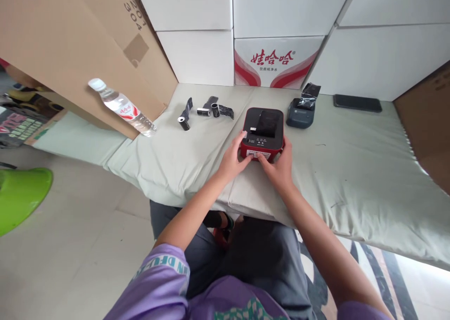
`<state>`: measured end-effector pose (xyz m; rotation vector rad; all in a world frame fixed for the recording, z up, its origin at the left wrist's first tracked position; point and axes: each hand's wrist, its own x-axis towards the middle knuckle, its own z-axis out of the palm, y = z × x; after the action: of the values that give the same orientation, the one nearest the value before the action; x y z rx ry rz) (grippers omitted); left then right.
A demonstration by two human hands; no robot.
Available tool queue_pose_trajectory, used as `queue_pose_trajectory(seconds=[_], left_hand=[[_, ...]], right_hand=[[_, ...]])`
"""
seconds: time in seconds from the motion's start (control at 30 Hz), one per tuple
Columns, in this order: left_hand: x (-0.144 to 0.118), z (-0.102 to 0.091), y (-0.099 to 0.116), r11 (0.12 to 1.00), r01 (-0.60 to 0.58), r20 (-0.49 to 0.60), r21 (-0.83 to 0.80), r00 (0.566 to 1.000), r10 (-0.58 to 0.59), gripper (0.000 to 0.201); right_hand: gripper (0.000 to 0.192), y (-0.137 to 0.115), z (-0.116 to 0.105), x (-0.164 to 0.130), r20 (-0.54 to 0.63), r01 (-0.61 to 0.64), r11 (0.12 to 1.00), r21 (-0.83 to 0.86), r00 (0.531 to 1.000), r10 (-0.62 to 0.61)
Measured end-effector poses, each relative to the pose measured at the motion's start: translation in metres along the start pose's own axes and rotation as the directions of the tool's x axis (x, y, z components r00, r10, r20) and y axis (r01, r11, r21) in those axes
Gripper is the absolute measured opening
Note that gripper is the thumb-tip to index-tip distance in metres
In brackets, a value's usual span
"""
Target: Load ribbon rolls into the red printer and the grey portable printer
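Observation:
A red-and-black thermal printer (264, 127) lies on the cloth-covered surface in front of me, with a dark window in its top and a white label on its near side. My left hand (234, 158) holds its left side, thumb on the near label. On the other side, my right hand (280, 164) wraps around the right edge, its thumb close to the left one. To the right sits a small dark blue printer (301, 113) with a black strip (310, 96) sticking out of its top. Several small black rolls with loose tails, among them one roll (183, 123), lie to the left.
A water bottle (123, 107) leans against a large cardboard box (105, 43) on the left. White cartons (279, 63) are stacked along the back. A black phone (357, 102) lies at the back right, near another cardboard box (427, 123). A green stool (24, 195) stands at far left.

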<state>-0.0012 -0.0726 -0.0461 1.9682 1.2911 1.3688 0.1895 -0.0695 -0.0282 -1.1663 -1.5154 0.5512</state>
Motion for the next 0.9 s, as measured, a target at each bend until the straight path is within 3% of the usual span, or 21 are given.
queue_pose_trajectory(seconds=[0.23,0.73,0.9], left_hand=[[0.000,-0.004,0.012,0.982,-0.094,-0.005,0.163,0.995,0.096,0.053],[0.002,0.003,0.021,0.953,-0.008,-0.077,0.303,0.996,0.033,0.052],[0.003,0.005,0.019,0.958,-0.032,-0.106,0.284,0.992,0.064,0.050]], right_hand=[[0.091,0.007,0.002,0.002,-0.012,0.021,1.000,0.017,1.000,-0.021],[0.093,0.013,0.005,0.001,-0.018,0.043,0.999,0.033,0.999,-0.042],[0.093,0.012,0.005,0.000,-0.019,0.035,0.998,0.053,0.999,-0.034]])
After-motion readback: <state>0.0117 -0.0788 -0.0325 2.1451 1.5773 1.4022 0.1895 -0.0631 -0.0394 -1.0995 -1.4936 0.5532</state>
